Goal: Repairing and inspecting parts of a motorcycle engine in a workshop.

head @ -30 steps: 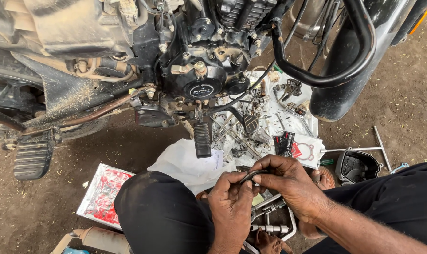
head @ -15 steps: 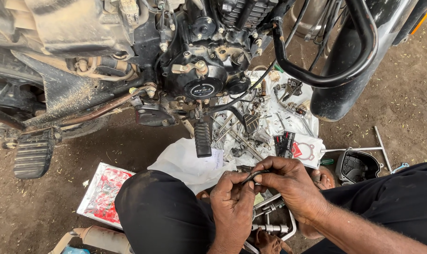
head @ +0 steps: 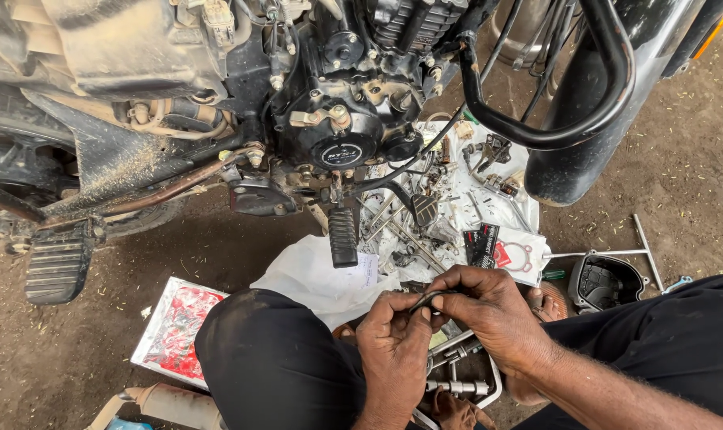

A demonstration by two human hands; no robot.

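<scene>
Left hand: the left hand is curled, its fingertips pinching the near end of a small dark curved part, thumb pressed on top.
Right hand: the right hand is closed over the far end of the same part, fingers bent tight around it, knuckles up.
Part in hand: thin, dark and bent, perhaps rubber or metal; too small to tell which. It sits between both hands, above the lap, between the person's dark trouser knees.
Below the hands: a metal tray with bolts and rods.
Ahead: a white cloth strewn with small engine pieces, a red and white gasket packet, then the motorcycle engine with a black footpeg hanging down.
Right side: a black cover on the dirt beside a long T-handled tool.
Left side: a red printed packet on the ground.
Step in hand: likely working the small part with both hands, fitting or bending it.
Next move: probably calls for a firm two-handed grip and fine fingertip pressure, keeping the piece over the tray.
</scene>
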